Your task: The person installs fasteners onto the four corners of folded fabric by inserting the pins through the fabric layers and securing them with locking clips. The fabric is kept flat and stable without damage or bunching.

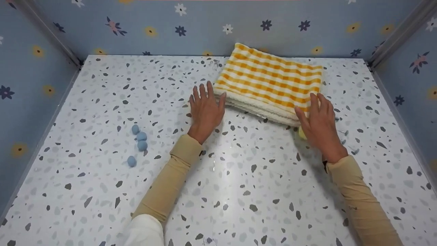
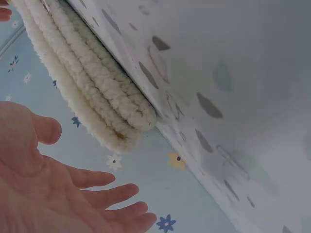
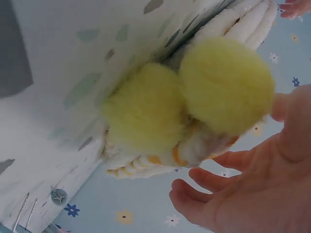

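Flanking edges of checked cloth [image 1: 271, 77], left hand [image 1: 206, 111], right hand [image 1: 320, 124], each grip spread, room on tabletop [image 1: 235, 171] between

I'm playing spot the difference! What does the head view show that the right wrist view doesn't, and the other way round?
Only the head view shows four blue balls and both tan sleeves. Only the right wrist view clearly shows two fluffy yellow balls; the head view has just a bit of yellow. Both show the checked cloth, right hand, at least part of the left hand, speckled table and flowery wall.
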The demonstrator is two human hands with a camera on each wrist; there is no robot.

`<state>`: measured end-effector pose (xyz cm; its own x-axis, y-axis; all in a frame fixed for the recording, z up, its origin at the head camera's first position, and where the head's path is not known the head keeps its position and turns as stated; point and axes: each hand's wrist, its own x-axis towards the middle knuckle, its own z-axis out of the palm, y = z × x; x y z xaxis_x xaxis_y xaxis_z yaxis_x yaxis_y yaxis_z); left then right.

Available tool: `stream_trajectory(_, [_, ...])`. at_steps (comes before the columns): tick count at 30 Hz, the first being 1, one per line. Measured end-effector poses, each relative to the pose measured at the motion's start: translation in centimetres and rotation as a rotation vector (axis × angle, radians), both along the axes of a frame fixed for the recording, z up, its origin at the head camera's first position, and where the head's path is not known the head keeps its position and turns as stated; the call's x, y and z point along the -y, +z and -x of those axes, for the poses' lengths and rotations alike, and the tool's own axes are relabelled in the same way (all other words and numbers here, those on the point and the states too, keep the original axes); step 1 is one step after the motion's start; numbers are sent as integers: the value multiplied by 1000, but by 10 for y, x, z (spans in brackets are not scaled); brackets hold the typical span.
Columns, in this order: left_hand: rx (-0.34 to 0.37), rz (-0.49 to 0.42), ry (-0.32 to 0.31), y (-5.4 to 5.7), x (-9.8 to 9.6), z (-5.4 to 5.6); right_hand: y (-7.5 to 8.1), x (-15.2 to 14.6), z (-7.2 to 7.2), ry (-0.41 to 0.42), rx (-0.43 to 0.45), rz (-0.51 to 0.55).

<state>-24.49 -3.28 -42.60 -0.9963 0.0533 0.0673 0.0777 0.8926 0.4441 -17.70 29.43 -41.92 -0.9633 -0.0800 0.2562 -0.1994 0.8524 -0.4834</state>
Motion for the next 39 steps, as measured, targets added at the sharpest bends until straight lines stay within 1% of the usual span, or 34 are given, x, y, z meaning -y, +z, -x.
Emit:
stream_trajectory(2, [48, -73, -1, 0, -1, 7, -1, -3, 3, -19, 40, 30])
stream_trajectory(3, [79, -124, -1, 1, -1, 10, -1, -5, 5, -23, 70, 50])
stream_trajectory(7, [181, -308, 2, 1, -2, 23, -2, -14, 9, -13, 217, 139])
stream_trajectory(8, [195, -339, -1, 1, -2, 25, -2, -16, 10, -12, 248, 159])
stream_trajectory(10, [206, -373, -16, 1, -2, 29, -3, -19, 10, -6, 288, 189])
stream_trajectory(12, [206, -391, -35, 1, -2, 31, -4, -21, 11, -4, 289, 196])
stream_trajectory(15, [183, -422, -56, 2, -4, 33, -4, -21, 11, 3, 269, 192])
stream_trajectory(17, [167, -447, -51, 2, -5, 34, -4, -21, 11, 11, 251, 186])
stream_trajectory(21, [152, -484, -20, 1, -8, 35, -3, -20, 12, 17, 214, 177])
stream_trajectory(24, [139, -498, -15, 1, -9, 34, -3, -19, 13, 13, 191, 172])
stream_trajectory(29, [120, -524, -32, 1, -5, 27, -5, -18, 13, 22, 156, 170])
stream_trajectory(35, [123, -520, -35, 2, 1, 11, -4, -18, 10, 52, 121, 162])
stream_trajectory(39, [100, -511, -41, 3, 7, -2, -4, -16, 7, 80, 72, 163])
